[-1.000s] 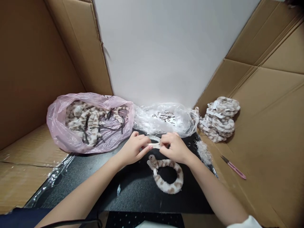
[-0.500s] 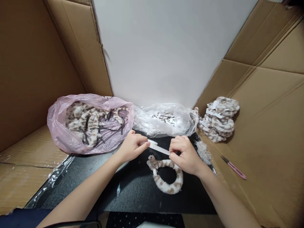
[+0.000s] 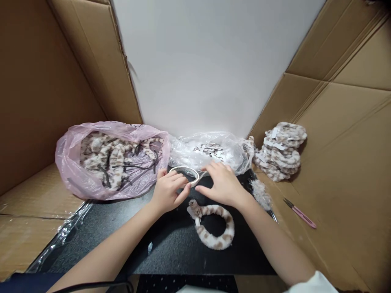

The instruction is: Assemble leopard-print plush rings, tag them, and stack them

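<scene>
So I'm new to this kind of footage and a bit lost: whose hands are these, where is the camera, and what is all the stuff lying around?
The camera sits on a person's head and looks down at their own two bare hands; no machine is involved. The left hand holds a roll of tape in its fingers, and the right hand rests open beside it, touching the tape's loose end. They work over a black mat with cardboard around it. A curved furry spotted band lies on the mat just below the hands. Behind are a pink bag of similar furry pieces, a clear bag, and to the right a pile of finished bands and pink scissors.
</scene>
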Motion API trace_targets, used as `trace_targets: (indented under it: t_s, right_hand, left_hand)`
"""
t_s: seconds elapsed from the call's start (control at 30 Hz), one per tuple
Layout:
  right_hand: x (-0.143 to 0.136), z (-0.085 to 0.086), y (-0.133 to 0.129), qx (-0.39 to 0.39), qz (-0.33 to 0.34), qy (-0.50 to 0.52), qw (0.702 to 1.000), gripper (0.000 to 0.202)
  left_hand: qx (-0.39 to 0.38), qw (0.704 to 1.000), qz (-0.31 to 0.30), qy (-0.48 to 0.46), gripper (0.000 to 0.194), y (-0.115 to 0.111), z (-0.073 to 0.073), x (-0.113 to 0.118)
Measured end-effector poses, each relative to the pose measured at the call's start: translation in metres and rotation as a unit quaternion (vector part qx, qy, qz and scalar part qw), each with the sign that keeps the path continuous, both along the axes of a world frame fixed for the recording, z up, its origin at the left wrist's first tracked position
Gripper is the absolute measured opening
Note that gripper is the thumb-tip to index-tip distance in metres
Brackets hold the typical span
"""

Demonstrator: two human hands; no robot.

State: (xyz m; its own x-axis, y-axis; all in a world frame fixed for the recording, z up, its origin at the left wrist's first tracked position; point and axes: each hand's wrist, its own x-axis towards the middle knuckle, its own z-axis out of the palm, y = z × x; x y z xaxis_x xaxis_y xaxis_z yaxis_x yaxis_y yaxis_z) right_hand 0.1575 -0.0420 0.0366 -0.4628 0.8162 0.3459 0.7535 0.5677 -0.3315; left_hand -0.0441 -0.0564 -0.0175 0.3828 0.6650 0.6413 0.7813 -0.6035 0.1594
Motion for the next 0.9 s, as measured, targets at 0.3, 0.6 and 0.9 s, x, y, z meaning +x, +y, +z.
trace_targets:
  t_s: [0.3, 0.6, 0.9]
  right_hand:
    - [-0.017, -0.007, 0.01, -0.117, 0.048, -0.018, 0.992, 0.029]
    - [-0.007, 0.003, -0.008, -0.113, 0.016, 0.002, 0.993, 0.018]
    - [-0.018, 0.0, -0.007, -0.092, 0.051, -0.123, 0.987, 0.03]
  left_hand:
    - [0.016, 1.0, 0.012, 0.005, 0.03, 0.0, -0.004, 0.002]
    - [-0.024, 0.998, 0.044, -0.033, 0.03, 0.001, -0.005, 0.003]
    - [-0.056, 0.998, 0.025, -0.025, 0.035, -0.002, -0.005, 0.007]
